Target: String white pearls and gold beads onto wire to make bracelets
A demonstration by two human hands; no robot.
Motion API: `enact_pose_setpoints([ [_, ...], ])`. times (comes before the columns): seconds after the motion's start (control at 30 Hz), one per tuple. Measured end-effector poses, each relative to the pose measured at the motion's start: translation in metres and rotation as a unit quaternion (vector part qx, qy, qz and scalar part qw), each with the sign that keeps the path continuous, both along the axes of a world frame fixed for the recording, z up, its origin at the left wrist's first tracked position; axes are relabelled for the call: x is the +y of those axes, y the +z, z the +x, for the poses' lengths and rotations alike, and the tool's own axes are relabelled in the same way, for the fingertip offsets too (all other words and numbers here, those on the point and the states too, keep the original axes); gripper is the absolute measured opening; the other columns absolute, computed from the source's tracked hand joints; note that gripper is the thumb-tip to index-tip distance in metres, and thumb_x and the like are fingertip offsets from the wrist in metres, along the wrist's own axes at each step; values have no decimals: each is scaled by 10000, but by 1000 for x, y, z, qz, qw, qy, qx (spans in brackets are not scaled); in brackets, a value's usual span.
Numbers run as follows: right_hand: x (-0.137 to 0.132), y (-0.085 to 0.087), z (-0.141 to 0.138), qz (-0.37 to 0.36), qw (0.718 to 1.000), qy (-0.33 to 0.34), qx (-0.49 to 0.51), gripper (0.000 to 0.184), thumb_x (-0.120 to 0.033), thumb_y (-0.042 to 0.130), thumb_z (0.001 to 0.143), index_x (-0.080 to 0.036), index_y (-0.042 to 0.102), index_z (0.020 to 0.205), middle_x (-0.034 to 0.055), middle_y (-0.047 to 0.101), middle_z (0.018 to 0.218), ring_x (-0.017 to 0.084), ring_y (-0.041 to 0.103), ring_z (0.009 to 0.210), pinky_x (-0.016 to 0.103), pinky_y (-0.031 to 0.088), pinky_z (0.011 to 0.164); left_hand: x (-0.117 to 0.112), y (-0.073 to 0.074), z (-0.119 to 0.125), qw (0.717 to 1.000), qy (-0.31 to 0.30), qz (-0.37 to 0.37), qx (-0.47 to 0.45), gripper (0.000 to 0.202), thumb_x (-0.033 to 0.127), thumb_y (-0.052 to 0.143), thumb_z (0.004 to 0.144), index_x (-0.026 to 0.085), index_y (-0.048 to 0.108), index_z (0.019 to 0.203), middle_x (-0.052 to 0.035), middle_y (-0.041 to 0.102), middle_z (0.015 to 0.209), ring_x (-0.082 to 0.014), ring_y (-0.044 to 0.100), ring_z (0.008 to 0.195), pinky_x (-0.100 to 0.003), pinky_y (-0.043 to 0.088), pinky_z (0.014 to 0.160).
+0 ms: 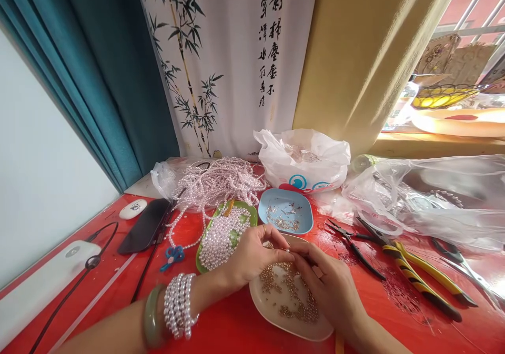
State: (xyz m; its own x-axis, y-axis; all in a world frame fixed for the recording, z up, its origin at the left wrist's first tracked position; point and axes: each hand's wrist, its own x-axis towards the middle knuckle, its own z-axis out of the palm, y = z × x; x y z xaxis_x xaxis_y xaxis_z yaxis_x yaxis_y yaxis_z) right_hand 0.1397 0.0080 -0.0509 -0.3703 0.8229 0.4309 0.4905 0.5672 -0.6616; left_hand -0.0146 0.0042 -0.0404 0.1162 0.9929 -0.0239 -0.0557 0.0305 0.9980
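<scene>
My left hand (pixel 256 254) and my right hand (pixel 329 277) meet fingertip to fingertip above a cream plate (pixel 262 312). The left thumb and forefinger pinch a tiny whitish bead (pixel 288 250). The right fingers are pressed together at the same spot; what they hold is too small to make out. Below them, gold beads (pixel 303 309) lie scattered over the plate. Left of the hands, white pearl beads (pixel 219 241) fill a green tray (pixel 254 214). Behind the hands, a light blue tray (pixel 307 206) holds small metal pins. Pearl bracelets (pixel 178 305) and a green bangle (pixel 151 314) circle my left wrist.
Strung pearl beads (pixel 221 178) heap at the back beside a white plastic bag (pixel 303 159). Black-handled pliers (pixel 355 246), yellow-handled pliers (pixel 428 277) and scissors (pixel 465 267) lie right. A phone (pixel 145 226), blue bow (pixel 172 258) and white power strip (pixel 51 285) lie left.
</scene>
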Motion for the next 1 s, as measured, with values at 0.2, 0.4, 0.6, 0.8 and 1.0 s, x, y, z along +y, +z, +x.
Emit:
enact_pose_setpoints([
  [0.2,0,-3,0,-48,999,-4,7,155,-268,437,819,-229,585,841,7,690,708,141,629,583,233,485,550,1,-6,1,1000,10,-8,-2,149,239,705,601,129,638,677,-21,617,672,-124,535,657,-247,409,665],
  [0.4,-4,-3,-2,-83,995,23,49,158,-249,486,790,-201,562,920,26,688,763,139,631,644,229,491,581,-2,-3,-1,999,18,41,24,110,251,667,657,144,646,672,-19,622,683,-140,550,696,-251,417,698],
  [0.6,-2,5,2,-66,997,29,42,205,-298,451,822,-186,614,878,-13,606,585,95,485,454,198,396,442,-4,7,-3,990,8,108,91,107,251,625,710,153,617,668,-8,580,689,-129,531,686,-237,407,673],
  [0.8,0,7,4,-67,996,54,35,233,-295,447,823,-165,617,915,-31,525,517,89,428,437,194,347,417,-7,12,-2,979,1,147,141,105,220,594,737,148,596,661,-14,556,712,-132,521,704,-234,396,657],
  [1.0,8,15,10,10,999,45,-11,197,-167,445,751,-197,639,765,42,627,787,146,553,667,259,445,604,-7,16,-5,978,23,145,150,109,216,557,758,149,558,672,-2,532,693,-125,494,682,-231,389,652],
])
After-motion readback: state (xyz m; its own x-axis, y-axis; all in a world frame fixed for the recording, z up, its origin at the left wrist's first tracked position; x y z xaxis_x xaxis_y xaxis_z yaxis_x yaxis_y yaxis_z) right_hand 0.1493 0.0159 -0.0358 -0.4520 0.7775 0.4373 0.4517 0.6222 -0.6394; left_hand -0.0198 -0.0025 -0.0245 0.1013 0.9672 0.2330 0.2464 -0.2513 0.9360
